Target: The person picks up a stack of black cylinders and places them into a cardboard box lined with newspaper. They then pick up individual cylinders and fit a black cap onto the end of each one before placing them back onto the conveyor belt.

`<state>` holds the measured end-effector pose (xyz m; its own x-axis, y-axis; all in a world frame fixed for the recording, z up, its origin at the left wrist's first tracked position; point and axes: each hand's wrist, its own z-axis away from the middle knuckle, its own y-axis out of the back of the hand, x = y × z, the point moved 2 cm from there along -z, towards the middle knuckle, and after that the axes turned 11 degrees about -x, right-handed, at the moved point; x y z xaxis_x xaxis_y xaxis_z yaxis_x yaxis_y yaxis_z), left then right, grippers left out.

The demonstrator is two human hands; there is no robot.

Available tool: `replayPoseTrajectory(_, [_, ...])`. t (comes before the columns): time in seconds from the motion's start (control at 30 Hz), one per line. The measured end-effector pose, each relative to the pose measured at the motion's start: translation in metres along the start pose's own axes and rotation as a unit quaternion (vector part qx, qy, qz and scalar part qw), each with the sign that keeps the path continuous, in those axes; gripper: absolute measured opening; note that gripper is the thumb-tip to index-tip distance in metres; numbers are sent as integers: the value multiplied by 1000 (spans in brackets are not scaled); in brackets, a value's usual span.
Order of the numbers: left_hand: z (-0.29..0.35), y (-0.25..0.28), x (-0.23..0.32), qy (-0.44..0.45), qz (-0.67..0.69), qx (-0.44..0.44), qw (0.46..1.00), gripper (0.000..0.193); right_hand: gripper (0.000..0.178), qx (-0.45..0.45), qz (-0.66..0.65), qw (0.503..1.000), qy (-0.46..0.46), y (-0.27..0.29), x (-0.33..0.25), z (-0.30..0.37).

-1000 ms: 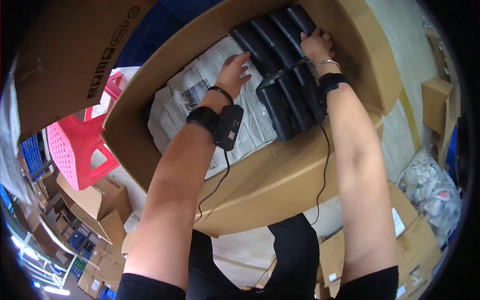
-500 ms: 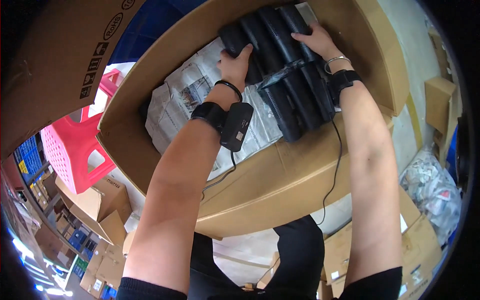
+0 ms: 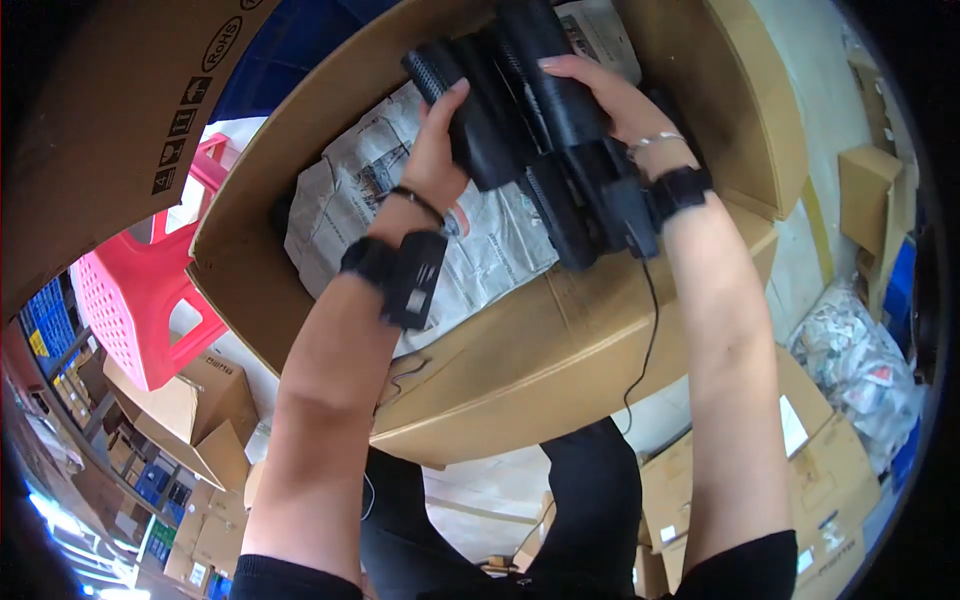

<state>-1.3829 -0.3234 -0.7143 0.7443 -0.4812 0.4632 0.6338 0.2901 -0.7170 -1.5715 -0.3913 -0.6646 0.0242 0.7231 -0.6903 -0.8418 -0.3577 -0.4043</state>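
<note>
Black cylindrical tubes (image 3: pixel 490 130) with perforated bands stand out from the newspaper (image 3: pixel 375 190) inside a large cardboard box (image 3: pixel 560 320). My left hand (image 3: pixel 437 155) grips the outer left side of the far group, thumb on top. On the opposite side, my right hand (image 3: pixel 622 105) clasps the same group, its thumb lying across a tube. The group is squeezed between both hands and looks slightly raised; motion blurs it. A nearer row of black tubes (image 3: pixel 562 215) lies against it, partly hidden by my right wrist. Fingers beneath the tubes are hidden.
A printed carton (image 3: pixel 110 120) looms at the upper left. Beside the box stands a pink plastic stool (image 3: pixel 135 300), with an open carton (image 3: pixel 200 410) below it. A clear bag of wrapped material (image 3: pixel 860 360) and more cartons (image 3: pixel 760 490) lie right. Cables hang from devices on both wrists.
Both hands have closed in on the far tubes from either side. That group has shifted left and toward me, apparently lifting, and newspaper now shows behind it at the right.
</note>
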Motion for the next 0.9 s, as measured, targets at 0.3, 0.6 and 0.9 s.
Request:
replayPoseTrajectory(0.3, [87,-47,-112,158,135,-10,978,54,95,0,205,975,-82,44,48,122])
replayPoseTrajectory(0.6, [80,-22,-135,71,25,110,991,66,100,94,501,857,-69,134,29,109])
replayPoseTrajectory(0.9, [75,-12,-141,36,-8,39,999,71,99,97,423,876,-212,158,59,95])
